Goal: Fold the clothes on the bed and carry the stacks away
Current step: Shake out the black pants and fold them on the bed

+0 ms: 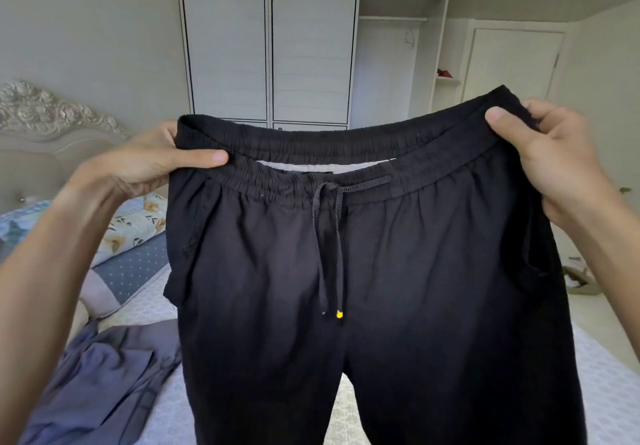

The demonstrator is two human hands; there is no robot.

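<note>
Your left hand (156,160) and right hand (550,157) each pinch a waistband corner of the black trousers (363,271), fingers curled round the elastic. The garment hangs spread above the bed (166,406), beside a grey-blue garment (100,382).

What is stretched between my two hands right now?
In the head view, the gathered elastic waistband of the black drawstring trousers spans from the left hand to the right hand.
</note>
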